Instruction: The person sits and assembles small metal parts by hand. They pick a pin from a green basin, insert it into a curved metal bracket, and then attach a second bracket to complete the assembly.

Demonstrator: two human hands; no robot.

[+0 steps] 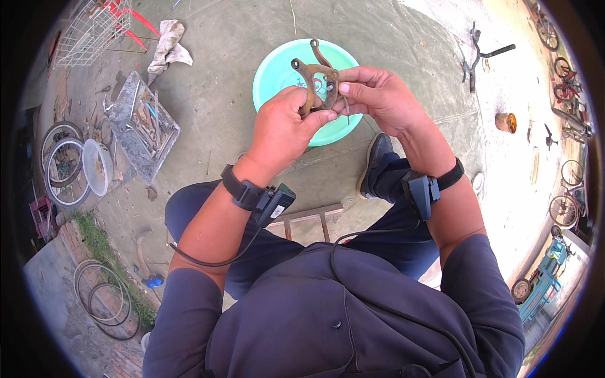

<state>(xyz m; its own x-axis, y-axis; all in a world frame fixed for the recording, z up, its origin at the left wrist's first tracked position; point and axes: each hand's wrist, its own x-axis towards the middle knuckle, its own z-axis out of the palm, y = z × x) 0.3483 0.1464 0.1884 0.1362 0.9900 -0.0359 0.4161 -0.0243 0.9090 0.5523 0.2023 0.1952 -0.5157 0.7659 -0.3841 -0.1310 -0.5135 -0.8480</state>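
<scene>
A rusty bicycle brake caliper (312, 70) with curved arms is held up over a mint-green basin (267, 79). My left hand (277, 132) is closed round the caliper's left and lower side, thumb along its bottom. My right hand (384, 101) pinches its right side between thumb and fingers, near a bolt at the middle. A thin rod-like piece (347, 111) hangs down by my right fingertips; whether it joins the caliper I cannot tell. Some coloured printing shows on the basin floor behind the caliper.
A grimy metal tray (165, 140) with tools lies at left, beside wheel rims (67, 195) and a whitish tub (104, 167). A rag (169, 47) and wire basket (94, 31) lie far left. Handlebars (477, 57) and a rusty can (505, 122) sit at right.
</scene>
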